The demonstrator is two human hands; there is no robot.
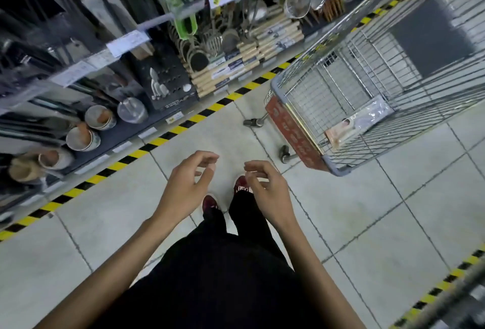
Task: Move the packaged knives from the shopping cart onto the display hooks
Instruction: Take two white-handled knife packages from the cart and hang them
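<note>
Both your hands hang empty over the tiled floor, between the shelving and the cart. Your left hand [187,184] has its fingers loosely curled and spread, thumb apart from the rest, pinching nothing. Your right hand [265,188] is the same: fingers half bent, nothing between them. They sit close together, palms turned inward, which reads as a resting pose between reaches rather than a grip.

The packaged knives [357,125] lie flat on the floor of the shopping cart [296,129], up and to the right of your right hand, well apart from it, against the cart's near corner. Only a clear-fronted pack or two shows there; how many, you cannot tell.

The display hooks [86,40] are up and to the left of your left hand, on the dark shelving, blurred.

Your right hand is nearer the cart, so it looks the likelier one to reach in next.
</note>
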